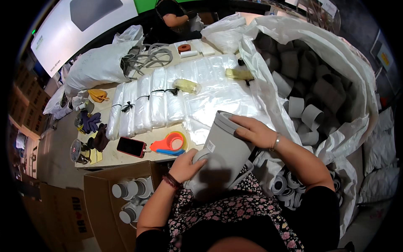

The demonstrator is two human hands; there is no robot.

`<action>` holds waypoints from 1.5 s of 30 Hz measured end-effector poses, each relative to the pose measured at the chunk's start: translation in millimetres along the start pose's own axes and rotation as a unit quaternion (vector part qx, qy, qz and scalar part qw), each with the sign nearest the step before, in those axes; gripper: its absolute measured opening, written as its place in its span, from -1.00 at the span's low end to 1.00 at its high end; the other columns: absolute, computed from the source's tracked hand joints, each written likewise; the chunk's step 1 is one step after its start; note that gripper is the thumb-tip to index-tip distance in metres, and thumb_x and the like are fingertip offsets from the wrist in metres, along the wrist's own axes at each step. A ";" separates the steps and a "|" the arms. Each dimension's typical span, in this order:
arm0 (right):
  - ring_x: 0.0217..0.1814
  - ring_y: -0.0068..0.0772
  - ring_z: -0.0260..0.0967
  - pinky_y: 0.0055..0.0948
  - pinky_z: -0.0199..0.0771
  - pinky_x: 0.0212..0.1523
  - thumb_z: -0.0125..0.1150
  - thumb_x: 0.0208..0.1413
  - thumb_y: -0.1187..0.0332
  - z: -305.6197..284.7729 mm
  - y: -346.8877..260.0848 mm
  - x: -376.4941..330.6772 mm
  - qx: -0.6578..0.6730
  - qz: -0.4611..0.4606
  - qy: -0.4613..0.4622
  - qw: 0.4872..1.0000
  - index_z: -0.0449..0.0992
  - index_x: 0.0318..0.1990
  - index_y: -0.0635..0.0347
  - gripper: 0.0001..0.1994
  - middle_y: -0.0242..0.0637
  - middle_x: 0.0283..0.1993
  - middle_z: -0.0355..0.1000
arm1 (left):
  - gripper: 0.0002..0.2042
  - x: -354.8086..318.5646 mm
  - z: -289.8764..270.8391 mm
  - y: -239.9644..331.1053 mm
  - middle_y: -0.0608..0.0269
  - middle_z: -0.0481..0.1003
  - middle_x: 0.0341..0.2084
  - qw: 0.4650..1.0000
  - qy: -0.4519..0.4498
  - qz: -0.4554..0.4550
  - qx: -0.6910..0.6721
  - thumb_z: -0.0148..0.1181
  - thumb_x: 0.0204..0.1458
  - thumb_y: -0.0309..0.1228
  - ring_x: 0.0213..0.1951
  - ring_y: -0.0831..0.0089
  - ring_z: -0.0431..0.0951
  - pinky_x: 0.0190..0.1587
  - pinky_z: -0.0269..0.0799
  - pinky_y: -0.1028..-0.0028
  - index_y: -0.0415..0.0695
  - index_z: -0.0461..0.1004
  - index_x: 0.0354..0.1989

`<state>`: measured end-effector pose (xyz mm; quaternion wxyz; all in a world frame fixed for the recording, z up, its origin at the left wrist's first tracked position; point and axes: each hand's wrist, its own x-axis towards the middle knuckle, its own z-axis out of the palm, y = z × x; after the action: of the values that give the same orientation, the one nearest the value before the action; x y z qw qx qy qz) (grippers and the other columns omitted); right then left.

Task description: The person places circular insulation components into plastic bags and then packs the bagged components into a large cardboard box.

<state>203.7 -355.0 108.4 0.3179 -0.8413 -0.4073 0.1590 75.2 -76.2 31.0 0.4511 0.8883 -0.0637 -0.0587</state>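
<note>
A large grey plastic container (228,145), shaped like a bucket with a raised rim and a small white label, is tilted over my lap. On its left side, my left hand (187,165) grips near a curved grey loop. My right hand (257,132) holds the upper right rim, fingers bent over the edge. A second grey loop shows low on the right of the container. Its lower end lies in shadow against my flowered apron, so I cannot see it fully.
Bundled clear plastic bags (157,101), a phone (131,147) and an orange tape dispenser (170,143) lie on the table. A big white sack (268,80) of grey fittings stands right. Below left is a carton (98,197) of grey-lidded containers. Another person (174,19) sits beyond the table.
</note>
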 end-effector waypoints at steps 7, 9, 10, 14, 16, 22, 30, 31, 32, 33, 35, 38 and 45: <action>0.42 -0.31 -0.01 -0.39 -0.14 0.40 -0.27 0.33 0.06 17.5 53.7 0.6 0.220 0.079 0.156 0.960 0.23 0.28 0.26 -0.47 -0.19 0.36 0.14 | -0.76 10.5 2.3 -6.9 0.34 0.44 -0.57 0.987 -0.040 -0.122 -0.095 0.17 0.10 -0.30 -0.59 0.64 0.43 -0.53 0.37 0.59 -0.23 0.41 -0.20; 0.44 -0.33 -0.07 -0.40 -0.15 0.39 -0.27 0.32 0.05 12.3 46.5 0.2 0.295 0.061 0.210 0.930 0.24 0.28 0.22 -0.46 -0.21 0.37 0.14 | -0.77 6.4 -4.7 -16.5 0.35 0.47 -0.49 0.966 -0.027 -0.134 -0.218 0.15 0.11 -0.35 -0.56 0.64 0.44 -0.52 0.39 0.62 -0.22 0.41 -0.15; 0.38 -0.34 0.06 -0.41 -0.03 0.35 -0.26 0.31 0.03 18.7 62.4 -8.3 0.303 0.073 0.299 0.902 0.30 0.23 0.22 -0.47 -0.21 0.30 0.23 | -0.77 -0.3 -8.4 -21.2 0.36 0.48 -0.45 0.950 -0.017 -0.141 -0.279 0.14 0.12 -0.37 -0.54 0.65 0.45 -0.52 0.40 0.63 -0.22 0.41 -0.13; 0.24 -0.32 0.26 -0.32 0.22 0.23 -0.13 0.28 -0.01 60.3 88.7 -74.5 0.305 0.335 0.048 0.890 0.38 0.15 0.28 -0.46 -0.13 0.16 0.38 | -0.75 -51.5 -23.4 -60.9 0.21 0.46 -0.30 0.908 0.062 -0.126 -0.395 -0.05 0.12 -0.52 -0.40 0.54 0.49 -0.37 0.47 0.55 -0.25 0.32 -0.03; 0.19 -0.33 0.30 -0.30 0.29 0.18 -0.07 0.26 0.01 105.3 85.3 -69.5 0.327 0.260 -0.026 0.908 0.39 0.14 0.30 -0.47 -0.14 0.13 0.41 | -0.64 -89.5 -14.5 -60.4 0.20 0.46 -0.20 0.906 0.128 -0.090 -0.392 0.00 0.13 -0.46 -0.25 0.42 0.50 -0.15 0.47 0.41 -0.25 0.22 0.10; 0.20 -0.31 0.31 -0.37 0.27 0.21 0.06 0.20 0.06 90.1 59.5 48.9 0.490 0.197 0.109 0.842 0.34 0.18 0.32 -0.46 -0.12 0.18 0.37 | -0.57 -141.1 18.2 -68.0 0.22 0.38 0.03 0.855 0.216 -0.105 -0.459 0.09 0.16 -0.38 0.05 0.41 0.37 0.12 0.27 0.37 -0.21 0.19 0.17; 0.12 -0.15 0.37 -0.29 0.24 0.22 -0.02 0.10 0.33 154.2 76.4 104.7 0.113 -0.040 -0.260 0.958 0.50 0.06 0.13 -0.63 -0.10 0.08 0.45 | -0.66 -117.3 12.5 -37.4 0.24 0.45 -0.20 0.906 0.191 -0.142 -0.350 0.05 0.17 -0.38 -0.28 0.49 0.47 -0.17 0.42 0.46 -0.23 0.23 0.07; 0.09 -0.17 0.39 -0.31 0.30 0.16 0.01 0.09 0.27 151.7 86.6 85.4 0.148 0.019 -0.242 0.959 0.49 0.08 0.09 -0.61 -0.14 0.04 0.48 | -0.64 -115.0 11.0 -39.7 0.24 0.45 -0.21 0.912 0.185 -0.133 -0.340 0.06 0.17 -0.36 -0.26 0.48 0.47 -0.15 0.42 0.46 -0.23 0.22 0.09; 0.01 -0.17 0.42 -0.29 0.35 0.08 0.01 0.11 0.23 137.4 87.2 59.1 0.217 0.081 -0.152 0.961 0.50 0.04 0.10 -0.63 -0.12 -0.04 0.51 | -0.64 -113.5 10.3 -40.6 0.24 0.45 -0.20 0.916 0.181 -0.130 -0.335 0.06 0.17 -0.36 -0.25 0.48 0.47 -0.14 0.42 0.46 -0.23 0.22 0.09; -0.07 -0.17 0.46 -0.28 0.40 0.01 0.01 0.13 0.18 126.1 97.1 32.1 0.279 0.143 -0.057 0.948 0.52 0.00 0.10 -0.64 -0.11 -0.11 0.53 | -0.63 -111.3 8.9 -40.9 0.24 0.45 -0.20 0.919 0.175 -0.124 -0.331 0.06 0.17 -0.36 -0.25 0.48 0.47 -0.14 0.41 0.46 -0.23 0.22 0.09; -0.41 -0.17 0.45 -0.20 0.43 -0.22 -0.18 0.22 -0.06 112.2 130.2 -18.1 0.090 0.224 0.038 0.970 0.54 -0.32 0.23 -0.48 -0.01 -0.40 0.48 | -0.63 -110.0 8.5 -45.8 0.24 0.45 -0.20 0.919 0.174 -0.119 -0.332 0.07 0.17 -0.36 -0.24 0.47 0.48 -0.13 0.41 0.45 -0.23 0.22 0.10; -0.43 -0.19 0.44 -0.24 0.43 -0.25 -0.20 0.23 -0.14 125.5 127.2 -71.1 0.175 0.334 -0.136 0.916 0.58 -0.35 0.27 -0.39 -0.06 -0.48 0.47 | -0.62 -108.6 12.5 -52.8 0.23 0.45 -0.18 0.913 0.173 -0.111 -0.353 0.09 0.16 -0.36 -0.23 0.46 0.48 -0.12 0.41 0.45 -0.23 0.22 0.09; -0.10 -0.07 0.43 -0.26 0.39 -0.01 -0.11 0.21 -0.07 102.9 39.9 22.6 0.058 0.055 -0.062 0.995 0.56 -0.20 0.24 -0.49 -0.06 -0.18 0.50 | -0.65 -105.4 22.6 -18.9 0.21 0.46 -0.17 0.890 0.133 -0.158 -0.407 0.13 0.14 -0.39 -0.19 0.45 0.48 -0.09 0.41 0.43 -0.25 0.27 0.05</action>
<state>186.8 -314.1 4.8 0.3314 -0.8310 -0.3691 0.2515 -31.2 -65.6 7.4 0.7619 0.6248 0.1677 -0.0314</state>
